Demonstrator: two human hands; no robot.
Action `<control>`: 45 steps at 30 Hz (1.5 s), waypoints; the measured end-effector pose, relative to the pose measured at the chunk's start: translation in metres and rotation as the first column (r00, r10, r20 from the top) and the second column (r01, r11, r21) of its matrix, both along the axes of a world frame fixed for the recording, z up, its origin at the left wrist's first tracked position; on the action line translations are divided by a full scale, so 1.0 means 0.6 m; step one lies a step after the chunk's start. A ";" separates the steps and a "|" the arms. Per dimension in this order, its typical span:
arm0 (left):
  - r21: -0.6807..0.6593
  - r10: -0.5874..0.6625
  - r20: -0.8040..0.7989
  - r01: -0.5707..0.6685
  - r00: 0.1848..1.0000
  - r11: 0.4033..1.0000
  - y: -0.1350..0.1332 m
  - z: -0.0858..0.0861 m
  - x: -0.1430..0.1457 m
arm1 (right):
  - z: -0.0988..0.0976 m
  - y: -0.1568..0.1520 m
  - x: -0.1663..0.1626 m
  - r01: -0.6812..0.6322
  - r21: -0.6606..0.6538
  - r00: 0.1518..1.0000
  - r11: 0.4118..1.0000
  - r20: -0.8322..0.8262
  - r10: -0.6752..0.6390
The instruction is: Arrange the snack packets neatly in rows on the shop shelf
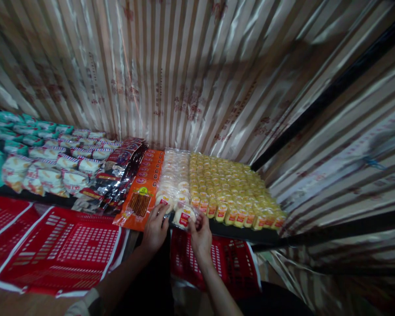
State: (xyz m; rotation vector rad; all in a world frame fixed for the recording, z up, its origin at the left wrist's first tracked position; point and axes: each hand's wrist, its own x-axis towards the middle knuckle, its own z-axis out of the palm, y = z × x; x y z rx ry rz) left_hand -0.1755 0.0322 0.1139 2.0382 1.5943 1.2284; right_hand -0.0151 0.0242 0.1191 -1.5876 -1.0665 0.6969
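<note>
I look down at a dark shelf (237, 231) packed with rows of wrapped snacks. My left hand (155, 229) rests at the shelf's front edge, fingers curled onto a clear packet of pale round cakes (164, 201). My right hand (200, 233) pinches the lower edge of another clear packet with a red label (183, 216) at the front of the pale rows (175, 175). An orange packet showing brown sticks (138, 205) lies just left of my left hand. Yellow packets (230, 188) fill the shelf to the right.
Dark foil packets (118, 175), white-and-red bags (49, 169) and teal bags (9, 129) cover the shelf's left side. Red plastic crates (66, 250) (230, 263) stand below the shelf. Striped foil-like sheeting (191, 70) lines the back and right walls.
</note>
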 end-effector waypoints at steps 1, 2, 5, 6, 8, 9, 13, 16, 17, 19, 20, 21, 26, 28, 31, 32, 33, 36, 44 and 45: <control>0.005 0.004 -0.041 -0.004 0.999 1.000 0.002 0.003 0.000 | 0.001 0.002 -0.001 -0.006 0.007 1.000 1.000 0.012 0.006; 0.004 0.007 -0.080 -0.007 0.997 1.000 0.005 0.006 0.000 | 0.002 0.005 -0.003 -0.015 0.013 1.000 1.000 0.026 0.015; -0.027 0.009 -0.192 -0.015 0.981 1.000 0.017 0.015 -0.001 | 0.005 0.013 -0.011 -0.041 0.016 0.996 0.999 0.082 0.040; -0.037 0.013 -0.227 -0.022 0.974 0.999 0.022 0.017 -0.002 | 0.006 0.016 -0.013 -0.041 0.015 0.994 0.999 0.107 0.039; -0.047 0.031 -0.282 -0.046 0.959 0.998 0.031 0.019 -0.004 | 0.005 0.020 -0.017 -0.030 0.016 0.984 0.999 0.178 0.027; -0.049 0.043 -0.300 -0.060 0.953 0.997 0.035 0.019 -0.004 | 0.005 0.021 -0.018 -0.020 0.022 0.974 1.000 0.226 0.014; -0.049 0.110 -0.317 -0.132 0.942 0.990 0.044 0.016 -0.003 | 0.001 0.026 -0.023 0.023 0.106 0.901 0.994 0.429 -0.067; -0.027 0.138 -0.299 -0.153 0.944 0.988 0.044 0.012 -0.002 | -0.005 0.029 -0.030 0.015 0.152 0.887 0.988 0.455 -0.083; -0.021 0.142 -0.290 -0.155 0.946 0.988 0.044 0.011 -0.003 | -0.008 0.029 -0.033 0.010 0.151 0.894 0.989 0.441 -0.077; -0.015 0.146 -0.270 -0.155 0.952 0.988 0.045 0.009 -0.004 | -0.013 0.030 -0.039 0.010 0.134 0.908 0.991 0.414 -0.065; -0.014 0.144 -0.259 -0.152 0.955 0.988 0.046 0.008 -0.005 | -0.016 0.030 -0.041 0.011 0.125 0.909 0.992 0.412 -0.062; -0.012 0.142 -0.248 -0.150 0.958 0.989 0.047 0.007 -0.006 | -0.018 0.030 -0.042 0.012 0.120 0.907 0.993 0.417 -0.061; 0.017 0.146 -0.204 -0.146 0.968 0.989 0.044 -0.001 -0.004 | -0.025 0.031 -0.037 -0.009 0.119 0.906 0.993 0.421 -0.043; 0.015 0.133 -0.206 -0.133 0.970 0.991 0.041 -0.005 -0.001 | -0.027 0.032 -0.031 -0.007 0.116 0.911 0.993 0.411 -0.042; -0.016 0.116 -0.236 -0.123 0.965 0.992 0.037 -0.009 0.003 | -0.032 0.034 -0.025 -0.009 0.144 0.896 0.990 0.441 -0.056; -0.027 0.114 -0.246 -0.124 0.963 0.992 0.037 -0.010 0.004 | -0.033 0.035 -0.025 -0.013 0.154 0.885 0.988 0.462 -0.061; -0.037 0.114 -0.252 -0.127 0.961 0.991 0.037 -0.011 0.006 | -0.033 0.035 -0.025 -0.021 0.160 0.872 0.987 0.486 -0.061; -0.054 0.124 -0.256 -0.142 0.959 0.988 0.038 -0.013 0.010 | -0.033 0.031 -0.030 -0.066 0.185 0.833 0.981 0.551 -0.048; -0.051 0.114 -0.247 -0.130 0.962 0.990 0.037 -0.011 0.016 | -0.025 0.019 -0.045 -0.192 0.274 0.761 0.942 0.648 -0.033; -0.042 0.111 -0.254 -0.125 0.961 0.991 0.037 -0.010 0.016 | -0.026 0.021 -0.047 -0.212 0.274 0.761 0.938 0.649 -0.017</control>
